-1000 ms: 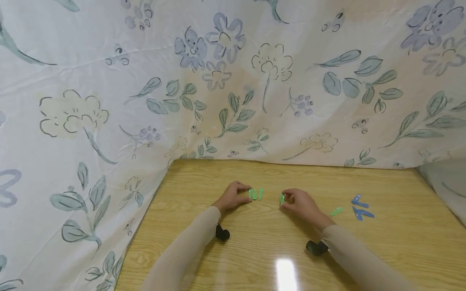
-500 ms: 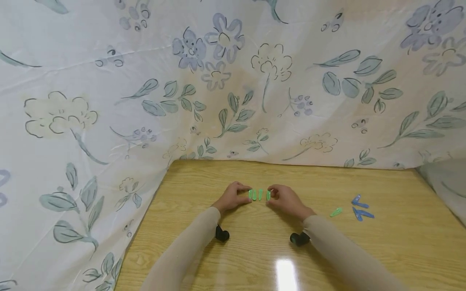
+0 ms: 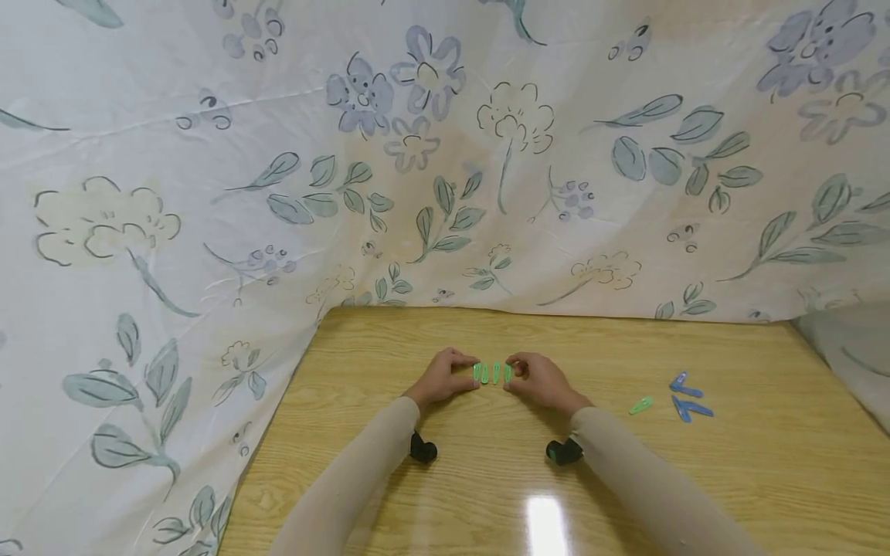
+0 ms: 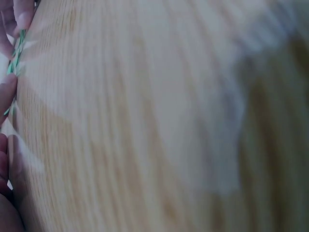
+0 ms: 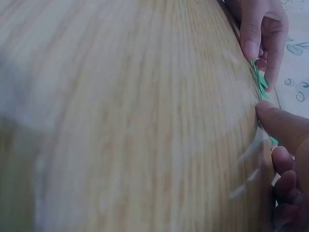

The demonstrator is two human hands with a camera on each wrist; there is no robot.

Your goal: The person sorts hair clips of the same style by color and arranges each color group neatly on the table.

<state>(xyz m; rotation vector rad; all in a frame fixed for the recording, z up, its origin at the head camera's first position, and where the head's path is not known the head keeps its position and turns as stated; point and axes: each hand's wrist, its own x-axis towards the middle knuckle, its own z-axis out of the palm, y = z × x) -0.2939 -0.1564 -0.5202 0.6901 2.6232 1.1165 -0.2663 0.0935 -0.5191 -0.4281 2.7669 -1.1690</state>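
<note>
Four-fingered rows aside, several green snap hair clips stand side by side in a short row in the head view. My left hand (image 3: 441, 377) pinches the leftmost green hair clip (image 3: 477, 372) end to end between thumb and finger. Opposite it, my right hand (image 3: 546, 382) holds the rightmost green hair clip (image 3: 508, 374) the same way. Between the hands lie two more, a second clip (image 3: 484, 374) close to the left one and a third clip (image 3: 496, 373). In the left wrist view, green clips (image 4: 17, 52) show at the edge, partly hidden by fingers.
A single green hair clip (image 3: 640, 405) lies right of the right hand. Beyond it are several blue hair clips (image 3: 690, 407) in a loose group. The wooden table (image 3: 487, 486) meets a floral cloth (image 3: 445, 193) at the back and left.
My right hand has moved left with its green clip, bringing it from apart to close beside the row. The left hand has stayed at the leftmost clip.
</note>
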